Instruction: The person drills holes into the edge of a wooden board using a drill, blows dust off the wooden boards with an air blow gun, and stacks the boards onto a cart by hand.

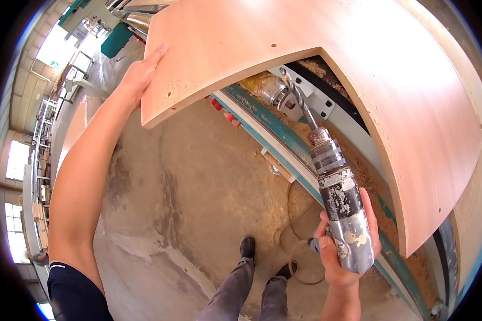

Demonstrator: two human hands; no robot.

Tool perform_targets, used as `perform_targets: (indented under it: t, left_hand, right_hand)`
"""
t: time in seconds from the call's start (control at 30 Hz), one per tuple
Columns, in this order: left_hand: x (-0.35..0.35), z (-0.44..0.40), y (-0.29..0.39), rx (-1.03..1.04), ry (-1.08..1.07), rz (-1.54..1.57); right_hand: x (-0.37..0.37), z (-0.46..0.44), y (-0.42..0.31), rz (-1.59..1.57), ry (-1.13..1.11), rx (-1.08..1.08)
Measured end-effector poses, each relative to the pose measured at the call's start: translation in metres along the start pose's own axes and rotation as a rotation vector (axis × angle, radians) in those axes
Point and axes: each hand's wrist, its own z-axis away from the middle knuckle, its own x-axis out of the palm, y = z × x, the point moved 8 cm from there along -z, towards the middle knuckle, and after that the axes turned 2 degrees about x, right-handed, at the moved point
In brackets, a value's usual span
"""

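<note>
My right hand (336,262) is wrapped around a worn metal power drill (341,206), its grip partly hidden by the fingers. A long twist drill bit (301,99) points up and away from the chuck, over the opening in a pale wooden panel (230,32). The bit appears apart from the wood. At the panel's left end, my left hand (144,72) grips the edge, with fingertips on the top face and the rest out of sight. Small drilled holes (273,46) and wood shavings show on the panel.
Beneath the panel runs a green and grey machine frame (268,125) with sawdust on it. A thin hose (289,214) curls across the concrete floor (171,182) near my shoes (247,249). Machines and windows line the left side.
</note>
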Motion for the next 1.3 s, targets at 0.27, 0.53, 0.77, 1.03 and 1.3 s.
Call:
perform_targets:
  t: [0.27, 0.53, 0.77, 1.03, 1.3]
  left_hand:
    - [0.0, -0.005, -0.004, 0.016, 0.014, 0.046]
    - [-0.002, 0.004, 0.001, 0.005, 0.057, -0.043]
    - [-0.004, -0.006, -0.006, -0.001, 0.048, 0.018]
    - [0.0, 0.0, -0.002, 0.006, 0.041, 0.025]
    - [0.002, 0.001, -0.002, -0.008, 0.016, 0.053]
  right_hand:
    - [-0.015, -0.012, 0.005, 0.27, -0.029, -0.104]
    - [-0.014, -0.011, 0.004, 0.367, -0.06, -0.184]
    - [-0.013, -0.009, 0.006, 0.427, -0.054, -0.184]
    - [-0.011, -0.008, 0.005, 0.448, -0.059, -0.198]
    - [-0.01, -0.008, 0.004, 0.445, -0.056, -0.194]
